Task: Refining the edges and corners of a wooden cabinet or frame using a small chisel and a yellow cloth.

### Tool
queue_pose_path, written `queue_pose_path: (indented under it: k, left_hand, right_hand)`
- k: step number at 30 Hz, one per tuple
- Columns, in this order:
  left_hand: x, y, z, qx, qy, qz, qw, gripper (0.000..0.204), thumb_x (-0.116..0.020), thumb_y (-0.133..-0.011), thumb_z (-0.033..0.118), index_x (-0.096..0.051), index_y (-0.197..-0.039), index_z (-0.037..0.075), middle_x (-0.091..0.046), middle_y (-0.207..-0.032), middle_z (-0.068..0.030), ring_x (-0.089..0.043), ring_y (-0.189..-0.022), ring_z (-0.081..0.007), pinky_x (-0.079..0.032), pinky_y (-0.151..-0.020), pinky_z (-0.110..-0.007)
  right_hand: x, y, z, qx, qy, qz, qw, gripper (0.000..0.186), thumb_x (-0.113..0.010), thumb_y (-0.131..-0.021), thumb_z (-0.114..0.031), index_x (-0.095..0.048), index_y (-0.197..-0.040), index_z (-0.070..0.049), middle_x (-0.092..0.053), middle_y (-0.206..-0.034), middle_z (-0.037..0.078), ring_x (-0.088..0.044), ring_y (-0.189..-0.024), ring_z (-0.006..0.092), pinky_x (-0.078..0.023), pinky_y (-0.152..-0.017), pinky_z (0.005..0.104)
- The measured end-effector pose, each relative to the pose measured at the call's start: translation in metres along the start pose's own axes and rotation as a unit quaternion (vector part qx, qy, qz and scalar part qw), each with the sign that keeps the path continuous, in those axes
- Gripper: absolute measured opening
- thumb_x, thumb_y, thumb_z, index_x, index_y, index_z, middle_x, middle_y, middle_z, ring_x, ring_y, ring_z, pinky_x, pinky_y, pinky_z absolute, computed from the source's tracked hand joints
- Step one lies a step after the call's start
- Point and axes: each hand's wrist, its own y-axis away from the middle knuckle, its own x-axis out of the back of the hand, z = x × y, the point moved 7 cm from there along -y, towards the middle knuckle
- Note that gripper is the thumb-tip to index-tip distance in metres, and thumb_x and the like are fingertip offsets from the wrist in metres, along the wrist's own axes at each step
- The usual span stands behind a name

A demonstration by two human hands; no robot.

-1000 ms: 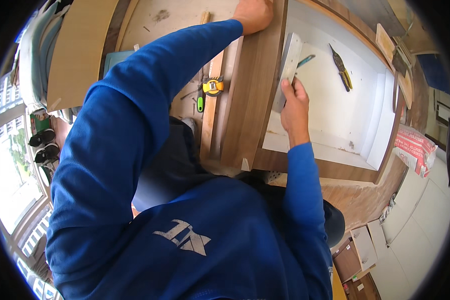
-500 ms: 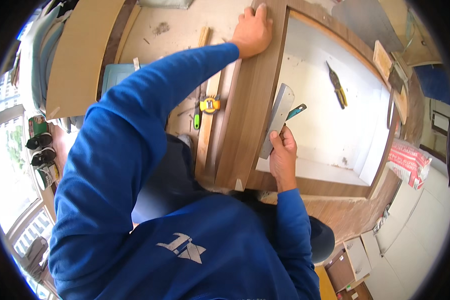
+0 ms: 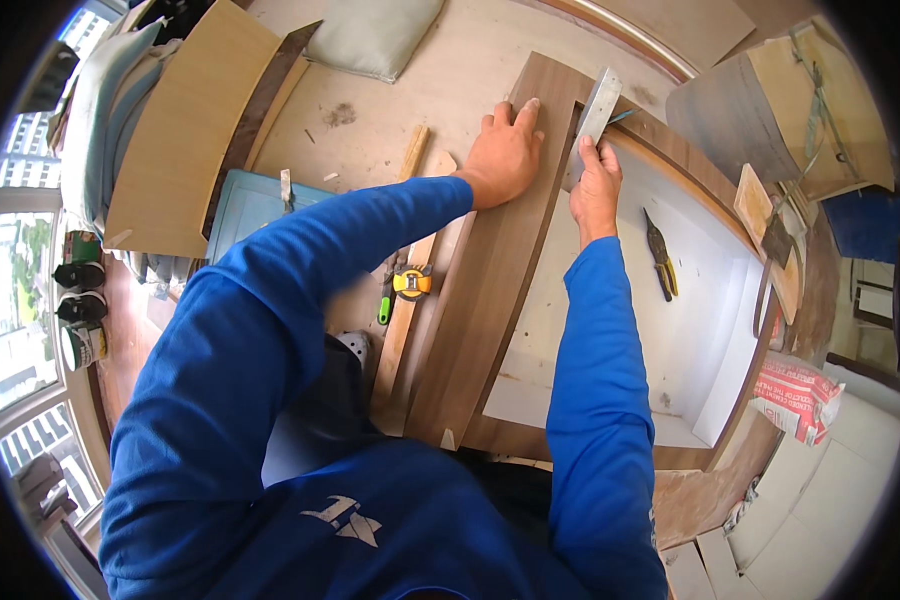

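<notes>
On the brown frame [image 3: 482, 300], left hand [image 3: 505, 152] is resting spread.
Right hand [image 3: 597, 190] is holding a metal strip [image 3: 598, 108], near end hidden, length pointing toward the frame's far edge.

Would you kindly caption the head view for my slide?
Left hand on brown panel, right hand gripping metal strip.

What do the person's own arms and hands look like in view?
Both arms have long blue sleeves: the left sleeve is creased, the right sleeve reaches the wrist. The left hand and right hand wear no gloves. A pale emblem marks the blue top.
</notes>
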Motion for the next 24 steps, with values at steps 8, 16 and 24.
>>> queue_pose_path:
  k: [8,16,24]
  left_hand:
    - [-0.001,0.002,-0.001,0.0,0.001,-0.019,1.0,0.057,-0.052,-0.105,0.025,-0.037,-0.156,0.006,-0.046,-0.139,-0.035,-0.051,-0.122,-0.0548,-0.047,-0.105,-0.059]
    - [-0.002,0.001,-0.002,-0.015,0.009,-0.01,1.0,0.056,-0.05,-0.106,0.025,-0.036,-0.156,0.005,-0.046,-0.139,-0.0358,-0.051,-0.121,-0.0558,-0.047,-0.105,-0.06]
    - [-0.003,0.002,-0.009,-0.006,0.028,-0.004,1.0,0.057,-0.048,-0.107,0.026,-0.034,-0.157,0.003,-0.044,-0.142,-0.0359,-0.051,-0.124,-0.0556,-0.046,-0.107,-0.059]
  right_hand:
    - [0.008,0.046,0.008,-0.028,0.012,-0.011,0.999,0.039,-0.063,-0.107,-0.013,-0.057,-0.14,0.006,-0.065,-0.131,0.007,-0.058,-0.115,0.015,-0.043,-0.107,0.0313]
    - [0.014,0.165,0.001,-0.086,0.015,-0.001,0.996,0.036,-0.062,-0.107,-0.012,-0.058,-0.139,0.005,-0.067,-0.127,0.005,-0.059,-0.112,0.0117,-0.045,-0.103,0.0289]
    - [0.029,0.24,-0.011,-0.131,0.042,-0.026,0.99,0.042,-0.055,-0.108,-0.009,-0.052,-0.146,0.009,-0.063,-0.14,0.01,-0.057,-0.127,0.0185,-0.04,-0.114,0.0325]
